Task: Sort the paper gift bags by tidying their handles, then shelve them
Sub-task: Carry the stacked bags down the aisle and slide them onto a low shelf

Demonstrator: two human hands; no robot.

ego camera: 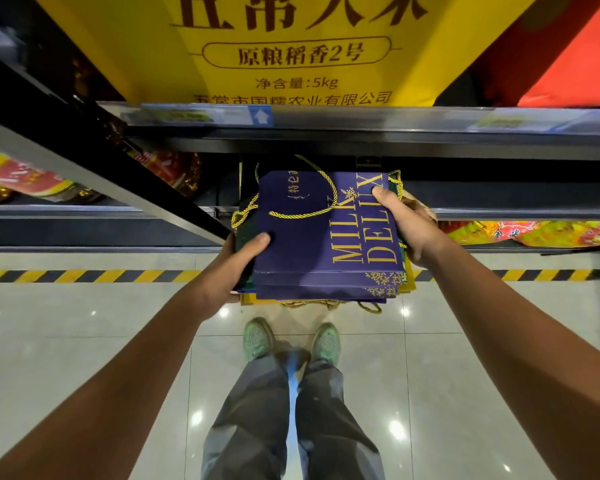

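My left hand (245, 258) and right hand (407, 225) clasp the stack of navy gift bags (321, 237) between them, thumbs on top, remaining fingers underneath.

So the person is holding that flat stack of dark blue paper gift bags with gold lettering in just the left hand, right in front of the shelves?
Not quite: both hands hold it. In the head view the left hand grips the left edge of the flat stack of dark blue paper gift bags and the right hand grips its right edge, thumbs on top. The rest is right: the stack is in front of the metal shelves.
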